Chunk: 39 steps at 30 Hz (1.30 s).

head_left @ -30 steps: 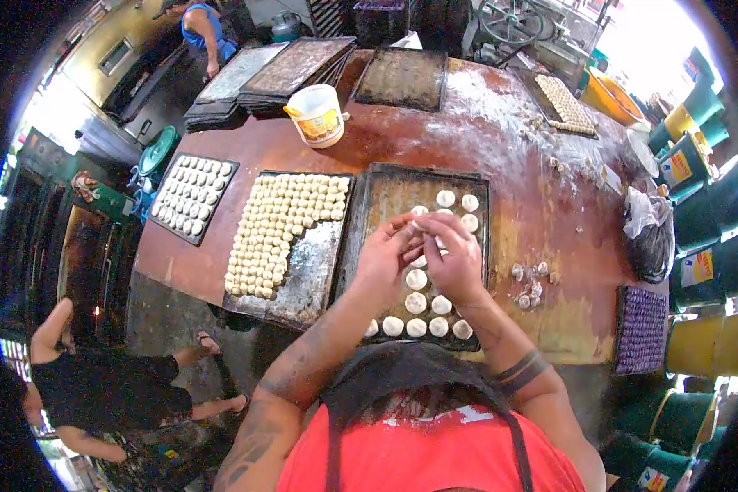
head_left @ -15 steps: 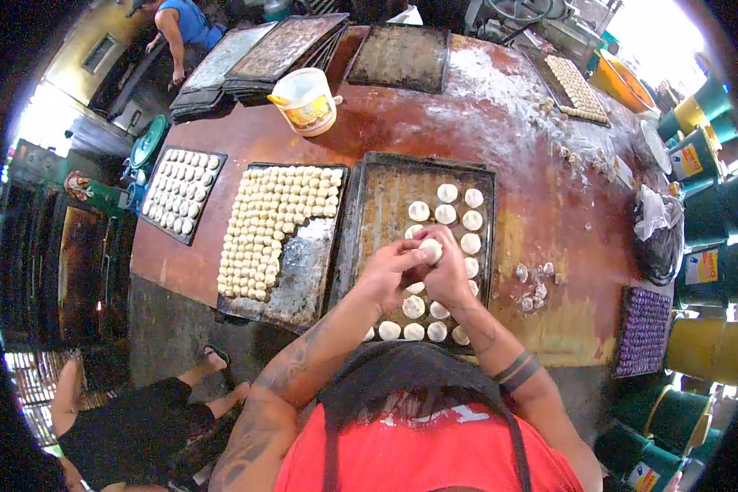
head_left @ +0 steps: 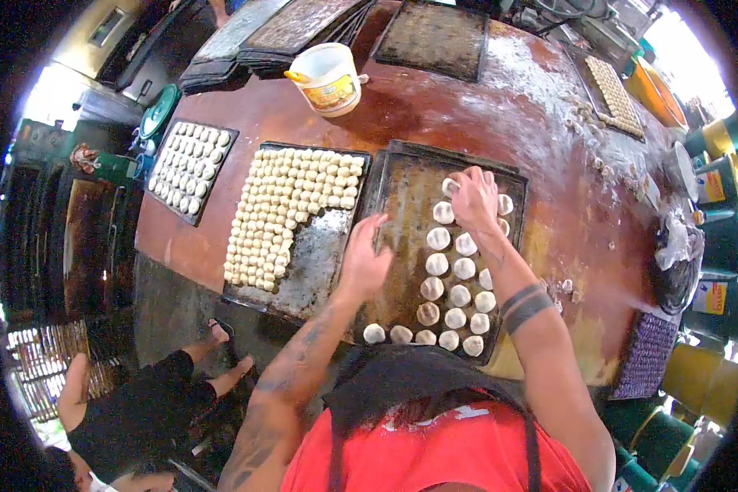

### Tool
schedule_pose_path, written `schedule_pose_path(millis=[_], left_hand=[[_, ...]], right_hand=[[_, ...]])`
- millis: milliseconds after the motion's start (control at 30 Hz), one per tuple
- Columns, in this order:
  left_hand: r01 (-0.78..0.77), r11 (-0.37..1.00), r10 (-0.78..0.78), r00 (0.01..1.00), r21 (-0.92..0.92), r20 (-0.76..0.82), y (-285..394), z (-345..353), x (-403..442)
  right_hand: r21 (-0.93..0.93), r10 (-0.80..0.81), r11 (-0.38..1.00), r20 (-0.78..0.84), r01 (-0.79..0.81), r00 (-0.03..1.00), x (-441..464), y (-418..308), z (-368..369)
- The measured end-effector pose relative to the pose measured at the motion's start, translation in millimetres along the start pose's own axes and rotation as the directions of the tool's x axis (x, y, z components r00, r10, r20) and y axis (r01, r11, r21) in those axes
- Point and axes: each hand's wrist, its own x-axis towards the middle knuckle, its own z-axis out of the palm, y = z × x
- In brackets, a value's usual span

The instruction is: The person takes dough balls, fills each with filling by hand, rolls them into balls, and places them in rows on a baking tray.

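Observation:
My right hand point(head_left: 474, 197) is over the upper part of a dark baking tray point(head_left: 402, 197), its fingers closed on a white dough piece point(head_left: 451, 187). Rows of flattened round dough pieces point(head_left: 437, 264) lie below and beside it on the same tray. My left hand point(head_left: 365, 258) hovers at that tray's left edge, fingers apart, holding nothing. Left of it is a second tray point(head_left: 316, 266) packed with small dough balls point(head_left: 262, 213), its lower right part bare metal.
A third tray of dough rounds point(head_left: 190, 168) lies at the left. Behind stand a white bucket point(head_left: 328, 82), stacked trays point(head_left: 283, 33) and a bare tray point(head_left: 432, 37). A purple-filled tray point(head_left: 648, 353) is at the right edge. Another person point(head_left: 148, 410) is at lower left.
My hands have separated. The right one moved up over the tray with a dough piece, while the left opened and moved left. The view has shifted, and the person in blue is mostly out of sight.

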Motion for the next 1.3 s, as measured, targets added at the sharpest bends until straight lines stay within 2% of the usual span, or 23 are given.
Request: schedule_pose_path(millis=[33, 100, 167, 233, 267, 300, 367, 400, 500, 533, 567, 633, 700, 733, 767, 833, 867, 967, 1067, 1100, 1167, 1233, 1300], left_hand=[[-0.076, 0.997, 0.076, 0.997, -0.008, -0.026, -8.1, -16.5, -0.6], [0.108, 0.994, -0.108, 0.994, -0.035, -0.012, -38.6, -41.2, -1.6], [0.160, 0.952, -0.156, 0.987, 0.261, -0.038, -46.6, -68.9, 8.5], [-0.061, 0.854, 0.228, 0.936, 0.517, -0.267, -107.1, -72.2, 25.2], [0.012, 0.817, 0.195, 0.935, 0.576, -0.297, -106.5, -79.3, 32.9], [0.082, 0.774, 0.165, 0.931, 0.628, -0.326, -104.9, -86.0, 37.9], [-0.020, 0.715, 0.217, 0.956, 0.699, -0.195, -131.3, -98.7, 47.1], [-0.053, 0.707, 0.227, 0.961, 0.705, -0.156, -132.7, -102.9, 49.0], [-0.025, 0.831, 0.228, 0.926, 0.556, -0.300, -111.4, -96.9, 48.7], [0.060, 0.922, 0.080, 0.937, 0.383, -0.340, -95.5, -88.1, 43.4], [0.230, 0.972, -0.209, 0.937, 0.046, -0.280, -71.6, -78.5, 39.8], [0.220, 0.789, -0.287, 0.958, -0.574, -0.026, -34.5, -50.1, 19.5], [0.360, 0.387, -0.344, 0.911, -0.849, 0.229, -38.7, 6.0, 13.3], [0.381, 0.382, -0.327, 0.908, -0.842, 0.262, -15.9, 21.2, 5.5], [0.404, 0.379, -0.313, 0.902, -0.832, 0.296, 10.8, 28.9, -3.1], [0.476, 0.461, -0.283, 0.879, -0.749, 0.384, 47.1, 34.7, -11.5], [0.503, 0.501, -0.269, 0.864, -0.704, 0.425, 63.0, 34.4, -15.1], [0.518, 0.568, -0.305, 0.854, -0.640, 0.421, 100.4, 21.1, -28.3], [0.459, 0.354, -0.240, 0.887, -0.815, 0.395, 72.9, 39.5, -37.6], [0.453, 0.313, -0.251, 0.887, -0.835, 0.388, 70.2, 40.0, -41.1], [0.414, 0.428, -0.200, 0.910, -0.803, 0.363, 91.3, 19.4, -43.1], [0.320, 0.557, -0.092, 0.941, -0.766, 0.326, 89.3, 9.9, -42.9], [0.331, 0.444, -0.081, 0.940, -0.833, 0.331, 89.6, 6.1, -46.7]], right_hand=[[-0.032, -0.021, 0.999, 0.000, 0.021, 1.000, -0.5, -5.7, -3.9], [-0.159, -0.211, 0.969, -0.148, 0.187, 0.966, -18.7, -7.3, 9.6], [-0.192, -0.329, 0.932, -0.096, 0.306, 0.940, -38.3, -4.8, 42.1], [-0.087, -0.244, 0.963, 0.111, 0.254, 0.963, -30.4, -10.6, 24.6], [-0.043, -0.207, 0.974, 0.213, 0.220, 0.955, -26.6, -12.8, 13.2], [0.086, -0.164, 0.984, 0.070, 0.158, 0.984, -31.5, -8.9, 2.9], [0.350, -0.012, 0.933, -0.207, 0.085, 0.978, -51.8, 15.9, -21.5], [0.267, 0.085, 0.963, -0.182, -0.034, 0.980, -68.5, 33.8, -31.4], [-0.131, 0.191, 0.967, -0.202, -0.220, 0.961, -149.8, 78.1, -60.3], [-0.224, 0.244, 0.938, -0.118, -0.265, 0.963, -181.9, 97.2, -61.8], [-0.317, 0.306, 0.899, -0.036, -0.301, 0.951, -205.3, 116.1, -55.5], [-0.212, 0.350, 0.912, -0.044, -0.351, 0.936, -221.9, 143.7, -36.9], [-0.032, 0.294, 0.953, -0.128, -0.300, 0.947, -219.1, 132.0, -42.5], [0.088, 0.227, 0.973, -0.216, -0.212, 0.950, -198.3, 90.2, -54.6], [0.594, 0.341, 0.786, -0.185, -0.172, 0.922, -181.5, 48.7, -59.4], [0.688, 0.167, 0.722, -0.068, -0.075, 0.984, -167.0, -15.0, -81.5], [0.668, 0.082, 0.742, 0.005, -0.065, 0.997, -164.2, -38.1, -90.3], [0.432, -0.231, 0.846, -0.233, 0.313, 0.945, -153.5, -53.3, -84.0], [0.285, -0.336, 0.858, -0.320, 0.428, 0.886, -155.1, -59.8, -63.1], [0.387, -0.208, 0.865, -0.303, 0.320, 0.930, -159.6, -67.0, -65.0], [0.567, 0.054, 0.819, -0.233, 0.091, 0.971, -166.8, -82.7, -84.0], [0.629, 0.054, 0.777, -0.103, 0.023, 0.993, -166.2, -76.9, -97.3], [0.751, 0.012, 0.653, 0.116, -0.096, 0.993, -163.8, -59.0, -83.0]])
